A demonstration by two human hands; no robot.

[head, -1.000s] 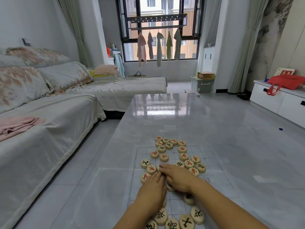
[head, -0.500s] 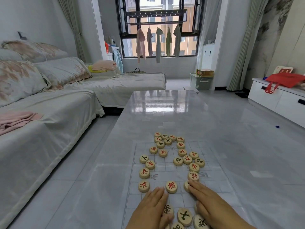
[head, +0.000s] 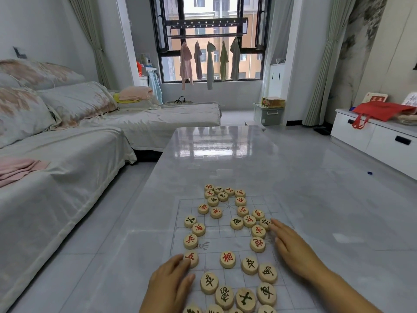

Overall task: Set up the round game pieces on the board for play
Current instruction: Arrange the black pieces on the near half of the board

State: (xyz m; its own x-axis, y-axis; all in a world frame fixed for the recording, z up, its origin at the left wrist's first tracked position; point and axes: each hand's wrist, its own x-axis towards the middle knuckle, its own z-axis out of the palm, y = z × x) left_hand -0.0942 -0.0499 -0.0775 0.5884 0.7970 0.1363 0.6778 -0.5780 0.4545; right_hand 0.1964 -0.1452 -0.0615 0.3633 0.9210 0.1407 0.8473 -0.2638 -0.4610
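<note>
A thin see-through grid board (head: 279, 213) lies on the near end of a glossy grey table (head: 225, 159). Several round wooden pieces with red or black characters are scattered over it, among them a red-marked piece (head: 227, 259) mid-board and a black-marked piece (head: 245, 299) near me. My left hand (head: 171, 283) lies flat at the board's left edge, its fingertips touching a red-marked piece (head: 191, 258). My right hand (head: 291, 247) stretches along the right side, fingers straight, the tips touching a black-marked piece (head: 264, 223).
A covered sofa (head: 56, 177) runs along the table's left side. A white low cabinet (head: 372, 136) with a red bag (head: 381, 111) stands at the right. The table's far half is bare and reflects the window.
Both hands have drawn apart from the middle of the board to its left and right sides, spreading the pieces that lay under them. The view has tilted a little.
</note>
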